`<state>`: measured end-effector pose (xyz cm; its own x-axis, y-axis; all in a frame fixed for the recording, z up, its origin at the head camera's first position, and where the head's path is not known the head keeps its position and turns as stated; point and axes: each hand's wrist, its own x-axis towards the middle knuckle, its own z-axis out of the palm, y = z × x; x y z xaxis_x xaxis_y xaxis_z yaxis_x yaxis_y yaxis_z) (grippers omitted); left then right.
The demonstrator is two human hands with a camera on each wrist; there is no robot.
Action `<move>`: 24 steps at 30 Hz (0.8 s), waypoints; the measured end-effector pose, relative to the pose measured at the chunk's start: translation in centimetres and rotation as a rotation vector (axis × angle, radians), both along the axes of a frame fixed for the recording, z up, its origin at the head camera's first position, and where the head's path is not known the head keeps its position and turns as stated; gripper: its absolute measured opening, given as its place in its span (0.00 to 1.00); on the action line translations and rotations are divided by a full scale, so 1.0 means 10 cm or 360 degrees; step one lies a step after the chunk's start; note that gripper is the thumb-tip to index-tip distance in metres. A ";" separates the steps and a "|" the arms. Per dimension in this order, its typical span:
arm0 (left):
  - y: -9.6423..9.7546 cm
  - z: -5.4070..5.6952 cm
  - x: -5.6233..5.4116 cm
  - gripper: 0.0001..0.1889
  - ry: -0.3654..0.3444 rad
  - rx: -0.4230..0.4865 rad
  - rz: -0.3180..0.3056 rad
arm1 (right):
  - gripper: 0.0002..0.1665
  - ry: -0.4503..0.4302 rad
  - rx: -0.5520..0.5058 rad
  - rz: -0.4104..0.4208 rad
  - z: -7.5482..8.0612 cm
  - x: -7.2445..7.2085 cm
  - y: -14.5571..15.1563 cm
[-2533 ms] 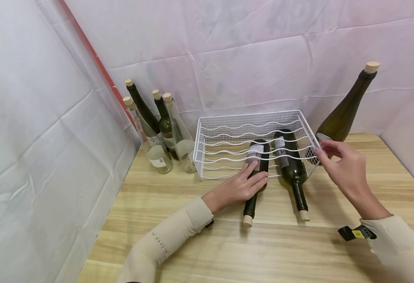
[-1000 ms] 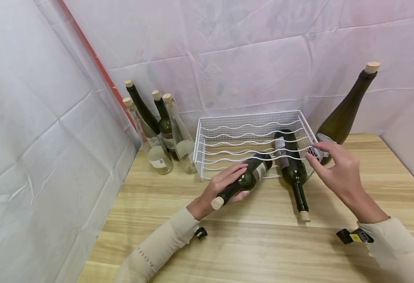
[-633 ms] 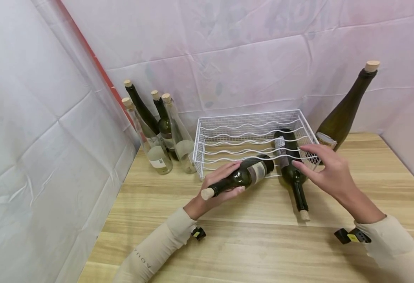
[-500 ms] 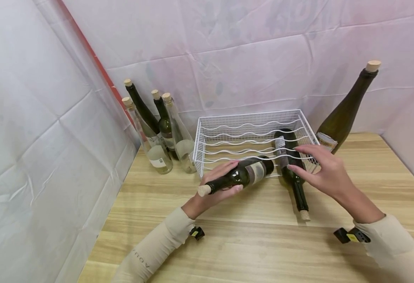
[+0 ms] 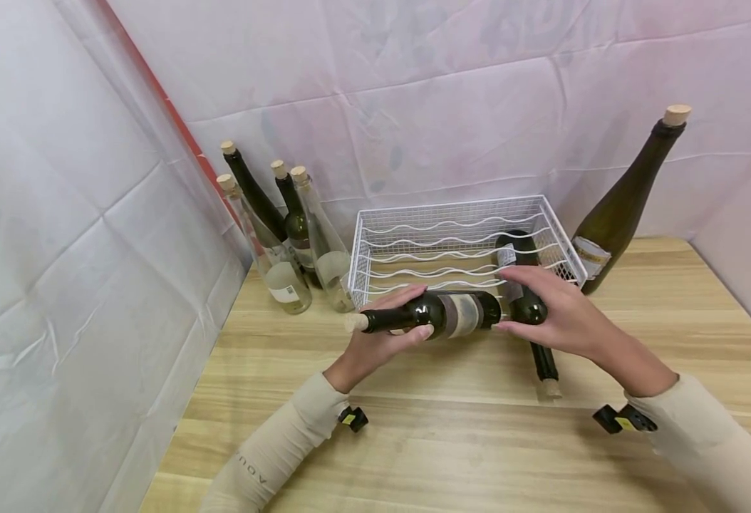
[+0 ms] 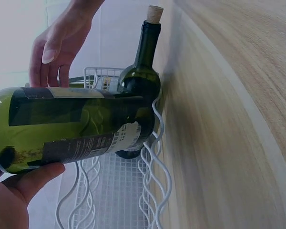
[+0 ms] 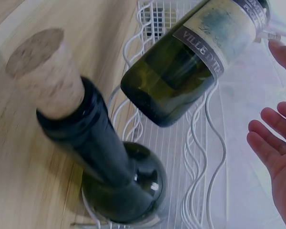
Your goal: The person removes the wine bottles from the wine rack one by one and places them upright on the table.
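A dark green wine bottle (image 5: 462,315) with a cork lies nearly level in the grip of my left hand (image 5: 372,349), in front of the rack, its cork pointing left. In the left wrist view the thumb lies along the glass of this bottle (image 6: 86,126). My right hand (image 5: 568,317), fingers spread, hovers by the bottle's base; in the right wrist view, a gap separates its fingertips from the glass. Behind that hand a second corked wine bottle (image 5: 529,308) rests in the white wire rack (image 5: 452,207), neck toward me. The hand partly covers it.
Several corked bottles stand at the back left, including a clear one (image 5: 282,278) and a dark one (image 5: 297,228). A tall brown-green bottle (image 5: 619,206) stands right of the rack. White sheeting (image 5: 446,128) hangs behind the wooden table (image 5: 465,449).
My left hand has lifted the bottle from the rack and turned it sideways, cork to the left. My right hand has moved left from the rack's right edge toward the bottle's base.
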<state>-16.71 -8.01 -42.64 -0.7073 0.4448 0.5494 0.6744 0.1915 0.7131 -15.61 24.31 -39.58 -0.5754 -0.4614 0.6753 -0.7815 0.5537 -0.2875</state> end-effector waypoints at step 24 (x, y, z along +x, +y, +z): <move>0.09 0.17 0.03 0.28 -0.0327 0.0188 -0.0048 | 0.59 -0.0321 0.0294 0.0041 -0.03 0.00 -0.41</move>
<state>-16.43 -7.12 -40.95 -0.7968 0.4087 0.4450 0.5171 0.0802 0.8522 -15.62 20.25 -39.89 -0.6761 -0.5823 0.4514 -0.7333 0.5917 -0.3350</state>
